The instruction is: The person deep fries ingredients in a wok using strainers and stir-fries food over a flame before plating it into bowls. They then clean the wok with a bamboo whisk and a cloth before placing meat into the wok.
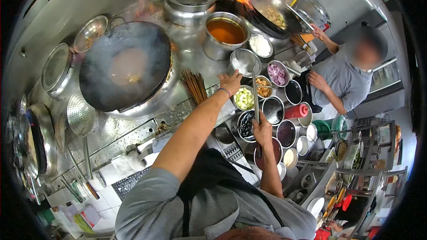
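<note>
My right hand (262, 130) is wrapped round the long handle of a steel ladle (255, 100). The ladle's wide bowl (244, 61) is up among the ingredient pots, beyond my left hand (230, 82). That left hand is stretched out with its fingers spread, close to the ladle's bowl; whether a fingertip touches it I cannot tell. Just below it stands a pot of diced pale green vegetable (244, 99). Beside the ladle's handle are a pot of browned pieces (263, 87) and one of chopped purple onion (277, 74).
On the left a large wok (126, 66) smokes, with a little food in it. A pot of orange-brown liquid (227, 31) stands behind the ingredients. At back right a co-worker (340, 78) holds another ladle (298, 13) over a flaming wok (271, 18). A bamboo brush (193, 85) lies near my left forearm.
</note>
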`<state>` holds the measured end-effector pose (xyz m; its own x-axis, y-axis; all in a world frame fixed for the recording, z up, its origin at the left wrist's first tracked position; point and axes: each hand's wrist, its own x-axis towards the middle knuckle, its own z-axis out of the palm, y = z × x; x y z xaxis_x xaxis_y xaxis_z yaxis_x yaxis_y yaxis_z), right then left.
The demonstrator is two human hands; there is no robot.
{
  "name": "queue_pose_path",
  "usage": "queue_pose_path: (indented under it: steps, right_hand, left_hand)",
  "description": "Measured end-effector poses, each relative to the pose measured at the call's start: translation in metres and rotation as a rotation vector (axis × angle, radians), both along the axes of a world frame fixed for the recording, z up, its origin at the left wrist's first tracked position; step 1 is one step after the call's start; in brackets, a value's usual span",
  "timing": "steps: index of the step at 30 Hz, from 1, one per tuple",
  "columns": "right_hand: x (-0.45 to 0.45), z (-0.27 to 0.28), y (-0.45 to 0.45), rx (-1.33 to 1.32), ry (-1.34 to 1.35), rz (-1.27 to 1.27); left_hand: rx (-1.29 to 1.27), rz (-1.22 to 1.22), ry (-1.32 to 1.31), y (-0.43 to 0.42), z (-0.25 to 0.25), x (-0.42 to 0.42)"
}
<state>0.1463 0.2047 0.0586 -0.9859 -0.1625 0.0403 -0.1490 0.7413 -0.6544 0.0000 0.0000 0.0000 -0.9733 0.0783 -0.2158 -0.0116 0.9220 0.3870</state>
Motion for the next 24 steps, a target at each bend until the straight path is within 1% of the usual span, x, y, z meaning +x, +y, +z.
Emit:
queue_pose_path:
  steps: [2, 3, 5, 7, 11, 12, 14, 15, 16, 18, 19, 20, 22, 23, 24]
  right_hand:
    - [0.001, 0.005, -0.009, 0.099, -0.052, -0.088]
    - [0.010, -0.015, -0.036, 0.016, 0.001, -0.047]
    - [0.013, -0.011, -0.021, -0.015, 0.070, 0.021]
    - [0.010, -0.006, -0.011, -0.096, -0.047, -0.023]
    - [0.005, -0.006, -0.018, 0.055, 0.028, -0.065]
    - [0.002, -0.010, -0.020, -0.029, 0.158, 0.002]
    - [-0.001, -0.010, -0.008, -0.288, -0.196, -0.060]
    - [-0.001, 0.000, -0.012, -0.420, -0.374, -0.094]
    - [-0.003, -0.003, -0.017, -0.525, -0.360, -0.103]
    - [-0.002, 0.008, -0.019, -0.746, -0.464, -0.165]
    - [-0.003, 0.013, -0.021, -0.858, -0.515, -0.191]
    - [-0.006, 0.010, -0.018, -0.969, -0.526, -0.183]
    - [-0.002, 0.016, -0.019, -1.016, -0.499, -0.170]
    - [0.002, 0.017, -0.018, -1.037, -0.489, -0.169]
    - [0.005, 0.016, -0.015, -1.002, -0.467, -0.185]
  left_hand:
    - [-0.012, -0.018, 0.004, 0.003, 0.005, 0.000]
    - [-0.034, -0.006, 0.003, -0.025, -0.003, 0.007]
    - [0.066, 0.021, 0.038, -0.018, -0.005, 0.006]
    - [0.038, 0.016, 0.035, -0.017, -0.004, 0.003]
    - [-0.003, -0.027, 0.019, -0.006, -0.002, -0.001]
    - [-0.008, -0.035, 0.023, -0.007, -0.002, -0.002]
    - [0.055, -0.063, 0.044, -0.011, -0.007, 0.000]
    - [0.083, -0.081, 0.055, -0.013, -0.008, 0.002]
    - [0.126, -0.083, 0.083, -0.017, 0.005, 0.012]
    - [0.209, -0.085, 0.140, -0.023, 0.027, 0.039]
    - [0.345, -0.106, 0.251, -0.026, 0.012, 0.042]
    - [0.482, -0.126, 0.358, -0.027, -0.021, 0.042]
    - [0.658, -0.164, 0.367, -0.046, -0.005, 0.078]
    - [0.699, -0.180, 0.263, -0.063, 0.045, 0.121]
    - [0.716, -0.156, 0.164, -0.076, 0.063, 0.151]
